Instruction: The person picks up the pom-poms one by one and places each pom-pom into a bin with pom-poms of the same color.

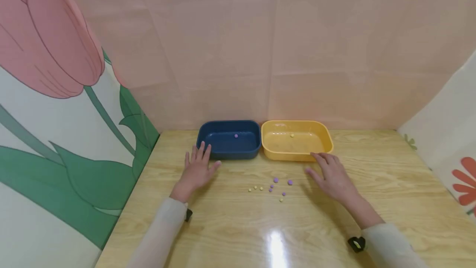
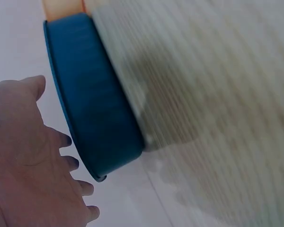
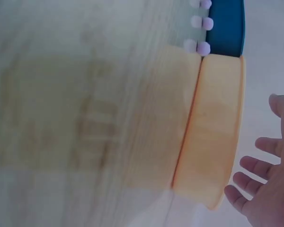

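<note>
Fingers of the left hand [image 1: 196,173] are spread, pinching nothing, at the near left corner of the blue tray [image 1: 238,156]; whether they touch it cannot be told. Those of the right hand [image 1: 333,179] are also apart and hold nothing, by the near right part of the yellow tray [image 1: 288,157], contact again unclear. Both trays look stiff, smooth and light, best taken by the rim. Between the hands, purple balls [image 1: 276,180] and yellow balls [image 1: 255,187] lie on the surface [image 1: 223,226], apart from all fingers. They look very light and prone to roll; a gentle pinch from above suits them. Farther out, one purple ball [image 1: 236,135] lies inside the blue tray, one yellow ball [image 1: 292,135] inside the yellow.
</note>
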The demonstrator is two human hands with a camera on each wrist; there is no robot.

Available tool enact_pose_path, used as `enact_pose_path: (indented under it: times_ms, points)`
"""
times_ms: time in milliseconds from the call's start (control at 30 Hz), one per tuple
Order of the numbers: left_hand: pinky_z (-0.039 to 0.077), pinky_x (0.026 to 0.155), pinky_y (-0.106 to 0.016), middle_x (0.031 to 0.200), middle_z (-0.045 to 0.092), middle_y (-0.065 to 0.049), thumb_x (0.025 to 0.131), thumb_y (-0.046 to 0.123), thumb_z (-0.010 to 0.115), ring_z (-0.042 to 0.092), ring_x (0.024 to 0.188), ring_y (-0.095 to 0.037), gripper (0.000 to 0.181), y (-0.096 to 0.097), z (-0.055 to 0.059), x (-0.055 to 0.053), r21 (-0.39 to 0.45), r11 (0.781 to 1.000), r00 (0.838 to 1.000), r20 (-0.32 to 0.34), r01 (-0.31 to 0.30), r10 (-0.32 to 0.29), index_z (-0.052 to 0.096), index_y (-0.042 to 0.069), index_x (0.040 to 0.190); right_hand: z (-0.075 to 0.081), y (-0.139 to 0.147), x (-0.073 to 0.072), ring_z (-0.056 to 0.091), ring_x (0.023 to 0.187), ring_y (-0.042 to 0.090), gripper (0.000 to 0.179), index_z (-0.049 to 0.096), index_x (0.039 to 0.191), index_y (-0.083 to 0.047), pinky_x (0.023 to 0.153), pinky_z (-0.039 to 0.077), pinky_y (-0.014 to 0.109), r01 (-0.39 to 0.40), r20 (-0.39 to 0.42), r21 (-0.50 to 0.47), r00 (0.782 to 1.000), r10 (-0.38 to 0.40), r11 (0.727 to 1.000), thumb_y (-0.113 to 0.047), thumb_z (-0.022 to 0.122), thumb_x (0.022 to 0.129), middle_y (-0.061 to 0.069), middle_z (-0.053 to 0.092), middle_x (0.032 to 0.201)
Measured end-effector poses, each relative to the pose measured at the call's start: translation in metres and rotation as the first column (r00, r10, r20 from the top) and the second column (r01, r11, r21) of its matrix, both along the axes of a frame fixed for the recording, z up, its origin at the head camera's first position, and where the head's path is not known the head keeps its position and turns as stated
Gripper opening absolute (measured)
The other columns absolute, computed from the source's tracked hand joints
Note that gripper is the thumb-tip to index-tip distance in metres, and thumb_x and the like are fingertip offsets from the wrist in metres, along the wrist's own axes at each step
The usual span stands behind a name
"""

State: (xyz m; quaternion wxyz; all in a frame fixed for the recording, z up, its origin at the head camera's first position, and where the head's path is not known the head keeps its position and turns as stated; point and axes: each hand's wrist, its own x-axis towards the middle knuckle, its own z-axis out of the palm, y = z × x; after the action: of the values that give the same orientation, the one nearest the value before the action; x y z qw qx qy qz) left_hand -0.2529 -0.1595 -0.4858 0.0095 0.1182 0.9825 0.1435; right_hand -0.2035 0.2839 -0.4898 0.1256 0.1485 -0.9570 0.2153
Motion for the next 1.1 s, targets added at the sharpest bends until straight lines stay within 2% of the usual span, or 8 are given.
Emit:
enact_pose_path:
  times_ms: [200, 300, 433, 667, 833, 1000, 1100]
  points:
    - [-0.002, 0.12, -0.065, 0.17, 0.002, -0.017, 0.106, 0.061, 0.031, -0.01, 0.154, -0.041, 0.079, -0.005, -0.001, -0.013, 0.028, 0.999, 0.999, 0.01, -0.035, 0.034, 0.011, 0.011, 0.164, -0.005, -0.006, 0.0, 0.041, 0.129, 0.048, 0.059, 0.048, 0.145, 0.002, 0.103, 0.037, 0.067, -0.026, -0.034, -0.021, 0.999, 0.026, 0.999, -0.034, 0.064, 0.101, 0.029, 0.047, 0.141]
    - [-0.003, 0.12, -0.065, 0.17, 0.0, -0.016, 0.105, 0.063, 0.028, -0.011, 0.154, -0.042, 0.081, -0.008, -0.004, -0.019, 0.033, 0.999, 0.999, 0.018, -0.039, 0.039, 0.009, 0.012, 0.164, -0.006, -0.008, 0.0, 0.042, 0.129, 0.049, 0.058, 0.048, 0.144, 0.003, 0.103, 0.036, 0.067, -0.036, -0.026, -0.037, 0.999, 0.035, 0.999, -0.031, 0.064, 0.101, 0.029, 0.048, 0.141]
    - [-0.005, 0.12, -0.065, 0.17, -0.002, -0.016, 0.104, 0.065, 0.025, -0.011, 0.154, -0.043, 0.082, -0.011, -0.005, -0.026, 0.043, 0.998, 0.999, 0.031, -0.042, 0.041, 0.01, 0.011, 0.164, -0.008, -0.01, 0.0, 0.041, 0.129, 0.051, 0.055, 0.048, 0.144, 0.004, 0.103, 0.037, 0.069, -0.048, 0.025, -0.064, 0.998, 0.049, 0.997, -0.031, 0.061, 0.103, 0.031, 0.047, 0.14]
    - [-0.008, 0.119, -0.064, 0.17, -0.003, -0.015, 0.104, 0.067, 0.022, -0.011, 0.154, -0.041, 0.083, -0.012, -0.002, -0.036, 0.046, 0.998, 0.998, 0.04, -0.042, 0.041, 0.011, 0.011, 0.164, -0.012, -0.013, -0.002, 0.042, 0.13, 0.052, 0.058, 0.047, 0.145, 0.004, 0.102, 0.039, 0.069, -0.066, 0.085, -0.095, 0.994, 0.074, 0.993, -0.033, 0.061, 0.103, 0.033, 0.047, 0.139]
    - [-0.006, 0.12, -0.064, 0.17, -0.002, -0.014, 0.102, 0.07, 0.02, -0.011, 0.155, -0.04, 0.085, -0.012, -0.002, -0.043, 0.046, 0.998, 0.998, 0.049, -0.046, 0.043, 0.011, 0.012, 0.164, -0.014, -0.015, -0.003, 0.048, 0.125, 0.048, 0.061, 0.046, 0.147, 0.001, 0.098, 0.044, 0.066, -0.081, 0.122, -0.107, 0.988, 0.094, 0.991, -0.036, 0.063, 0.101, 0.029, 0.05, 0.137]
    - [-0.004, 0.12, -0.064, 0.17, -0.003, -0.014, 0.102, 0.07, 0.02, -0.01, 0.155, -0.041, 0.085, -0.012, -0.004, -0.048, 0.032, 0.998, 0.997, 0.062, -0.045, 0.043, 0.011, 0.012, 0.164, -0.016, -0.018, -0.003, 0.057, 0.118, 0.043, 0.06, 0.047, 0.147, -0.002, 0.094, 0.049, 0.062, -0.096, 0.172, -0.127, 0.978, 0.117, 0.987, -0.033, 0.066, 0.1, 0.025, 0.051, 0.14]
    - [-0.005, 0.12, -0.065, 0.17, -0.005, -0.014, 0.102, 0.071, 0.02, -0.011, 0.154, -0.041, 0.086, -0.011, -0.004, -0.05, 0.038, 0.998, 0.996, 0.076, -0.043, 0.04, 0.011, 0.012, 0.164, -0.019, -0.019, -0.004, 0.059, 0.113, 0.039, 0.058, 0.049, 0.146, -0.001, 0.092, 0.051, 0.058, -0.102, 0.201, -0.149, 0.971, 0.131, 0.983, -0.029, 0.068, 0.098, 0.022, 0.055, 0.132]
